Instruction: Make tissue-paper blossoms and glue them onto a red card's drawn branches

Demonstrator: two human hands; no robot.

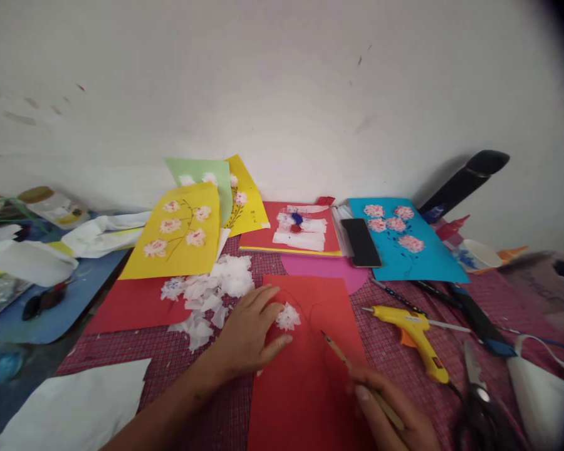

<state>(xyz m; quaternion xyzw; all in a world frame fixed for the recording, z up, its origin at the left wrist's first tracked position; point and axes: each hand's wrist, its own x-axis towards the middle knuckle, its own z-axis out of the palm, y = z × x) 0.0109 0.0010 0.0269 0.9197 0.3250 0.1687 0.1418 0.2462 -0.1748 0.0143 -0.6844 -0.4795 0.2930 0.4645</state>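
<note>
A red sheet of paper lies in front of me with thin, dark curved lines on it. My left hand rests on its left edge, fingers stretched out and thumb apart. Beside those fingertips sits a white tissue-paper flower. My right hand is closed round a wooden pencil, its dark tip at or just above the red sheet, right of the flower. Crumpled white tissue pieces are heaped left of the sheet, behind my left hand.
Yellow flower card and blue flower card stand toward the wall. A phone lies beside the blue one. On the right are a yellow glue gun and scissors. White paper lies front left.
</note>
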